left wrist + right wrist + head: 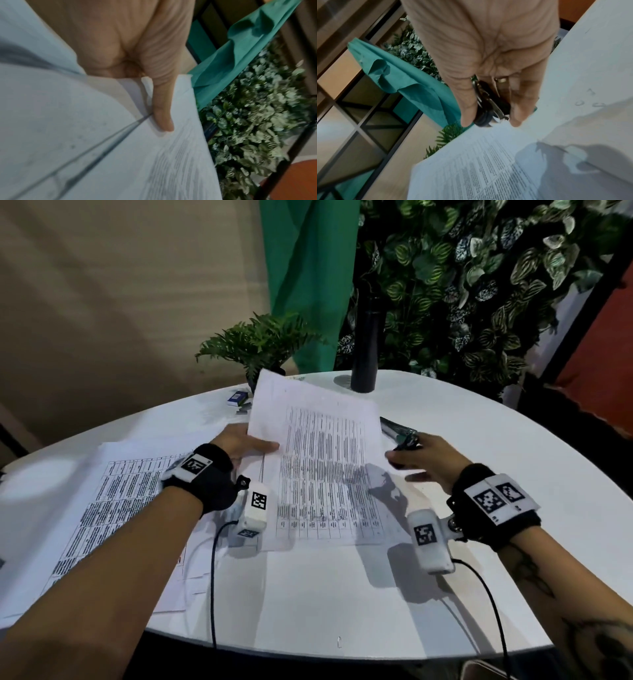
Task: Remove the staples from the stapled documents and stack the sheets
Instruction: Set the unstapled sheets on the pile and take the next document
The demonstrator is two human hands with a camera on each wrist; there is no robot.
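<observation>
Left hand (245,444) pinching sheet (322,460) at its nine-o'clock edge (thumb on top); right hand (423,460), at three o'clock, gripping remover (485,108).

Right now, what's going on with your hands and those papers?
Left hand pinches lifted printed sheet. Right hand holds black staple remover. Stack of printed sheets waiting left. Nothing blocking.

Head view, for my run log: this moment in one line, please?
left hand lifts printed sheet | right hand holds staple remover | stack left
</observation>
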